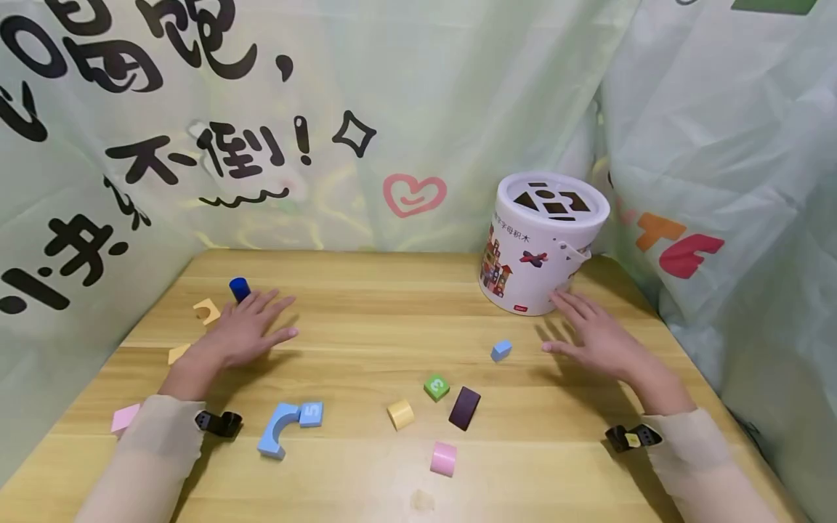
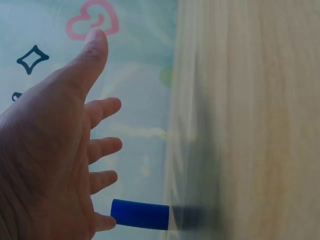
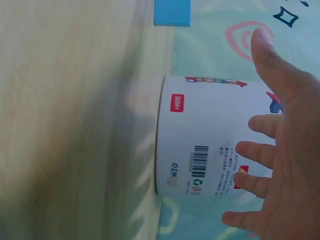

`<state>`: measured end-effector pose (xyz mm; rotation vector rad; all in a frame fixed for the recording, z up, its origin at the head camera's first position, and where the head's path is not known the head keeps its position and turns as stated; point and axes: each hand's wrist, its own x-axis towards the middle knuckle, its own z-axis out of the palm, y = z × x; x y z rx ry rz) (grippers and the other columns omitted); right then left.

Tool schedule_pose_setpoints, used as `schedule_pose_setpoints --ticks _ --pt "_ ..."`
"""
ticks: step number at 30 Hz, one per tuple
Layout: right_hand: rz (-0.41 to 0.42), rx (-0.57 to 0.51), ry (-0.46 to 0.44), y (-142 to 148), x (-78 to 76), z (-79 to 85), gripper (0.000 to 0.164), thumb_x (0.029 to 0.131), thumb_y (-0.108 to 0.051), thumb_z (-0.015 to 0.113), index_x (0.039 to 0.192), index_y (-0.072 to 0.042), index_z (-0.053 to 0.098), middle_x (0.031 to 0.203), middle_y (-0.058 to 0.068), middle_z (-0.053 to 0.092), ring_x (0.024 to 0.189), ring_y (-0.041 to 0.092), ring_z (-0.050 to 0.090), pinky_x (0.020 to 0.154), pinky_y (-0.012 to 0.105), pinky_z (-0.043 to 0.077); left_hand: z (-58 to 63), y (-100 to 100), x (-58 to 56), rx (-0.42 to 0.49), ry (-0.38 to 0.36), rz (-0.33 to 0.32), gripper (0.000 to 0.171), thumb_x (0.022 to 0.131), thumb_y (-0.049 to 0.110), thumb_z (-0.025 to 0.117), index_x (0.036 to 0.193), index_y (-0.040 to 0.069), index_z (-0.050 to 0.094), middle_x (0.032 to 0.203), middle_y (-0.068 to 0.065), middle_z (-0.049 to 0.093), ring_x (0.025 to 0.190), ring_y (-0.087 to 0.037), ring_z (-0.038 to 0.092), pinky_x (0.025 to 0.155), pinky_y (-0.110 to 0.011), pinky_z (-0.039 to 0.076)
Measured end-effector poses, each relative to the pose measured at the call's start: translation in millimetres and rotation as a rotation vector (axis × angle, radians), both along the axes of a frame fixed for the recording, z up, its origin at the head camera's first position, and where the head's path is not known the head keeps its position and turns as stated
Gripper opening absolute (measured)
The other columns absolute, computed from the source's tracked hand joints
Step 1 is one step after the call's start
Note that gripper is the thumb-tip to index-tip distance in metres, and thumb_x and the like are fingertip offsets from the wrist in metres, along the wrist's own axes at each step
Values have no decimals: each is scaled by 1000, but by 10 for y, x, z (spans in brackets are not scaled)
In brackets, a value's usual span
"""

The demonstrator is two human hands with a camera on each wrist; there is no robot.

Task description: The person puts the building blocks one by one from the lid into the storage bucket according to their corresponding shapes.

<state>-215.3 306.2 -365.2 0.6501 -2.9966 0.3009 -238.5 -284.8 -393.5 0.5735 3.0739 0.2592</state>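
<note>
My left hand [image 1: 245,330] is held over the left side of the table with its fingers spread, nothing in it. Just beyond its fingers stands a dark blue cylinder block [image 1: 239,289], which also shows below the fingers in the left wrist view. A yellow arch block [image 1: 206,311] lies left of that hand, and another yellow block [image 1: 179,354] is partly hidden by the wrist. On the right, my right hand [image 1: 598,338] hovers with straight, parted fingers in front of a white lidded bucket [image 1: 539,254]. A small light blue block [image 1: 500,351] lies left of its thumb.
Mid-table lie a green block [image 1: 437,387], a dark purple block [image 1: 464,408], a yellow half-round block [image 1: 400,415] and a pink one [image 1: 443,459]. A blue arch [image 1: 280,430] touches a blue square block [image 1: 311,414]. A pink block [image 1: 126,418] sits by the left sleeve. Printed curtains [image 1: 314,43] enclose the table.
</note>
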Motion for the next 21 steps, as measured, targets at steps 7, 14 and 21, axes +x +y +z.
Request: schedule_pose_setpoints --ticks 7,14,21 --pt "-48 -89 98 137 -59 171 82 90 -47 67 150 -2 35 147 26 36 133 49 31 104 65 29 91 34 -65 10 -26 -18 76 97 62 41 155 15 27 158 -23 18 142 -50 11 102 -77 8" --pt "-70 -117 244 251 -95 391 71 88 -40 72 145 -7 45 139 22 46 128 46 37 100 65 33 243 124 -155 -2 -6 -53 75 97 62 41 156 19 25 159 -20 18 143 -48 11 106 -74 7" --pt "-35 -141 370 362 -173 659 62 87 -34 74 137 -4 52 132 24 52 122 47 43 96 66 36 478 281 -261 6 5 -120 75 97 62 44 156 21 25 160 -18 19 144 -46 14 106 -73 8"
